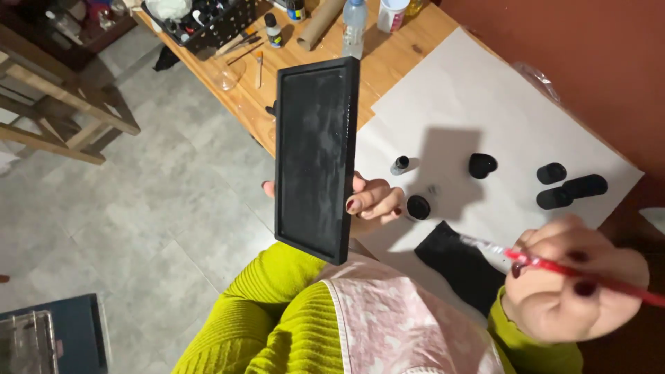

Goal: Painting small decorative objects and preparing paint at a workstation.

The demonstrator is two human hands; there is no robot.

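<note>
the black rectangular tray [316, 156] stood lifted off the surface [398, 59], held up in front of the person with its long axis running away from the body, the far short end over the wooden edge and the near short end above the yellow-green sleeve [277, 312]. its painted inner face, streaked grey, looked toward the camera.

the left hand [367, 202] had the tray: fingers curled round its right long edge near the lower end, dark nails showing, with a fingertip of the same hand just peeping out past the left edge. that grip was clenched on the tray.

the right hand [578, 280] sat lower and to the right, well apart from the tray, closed round a red-handled brush [589, 273]. the handle ran off to the right edge of the view, and the blurred pale end pointed left toward the tray's lower corner. so the tray lay up and to the left of the brush, and the left hand was the one on it.

between the two hands, on white paper [485, 104], lay a black cloth-like patch [460, 266], a round black lid [418, 207], a small bottle [400, 165] and several black caps [552, 173]. a clear plastic bottle [354, 24] and a cardboard tube [320, 22] stood at the far end.
</note>
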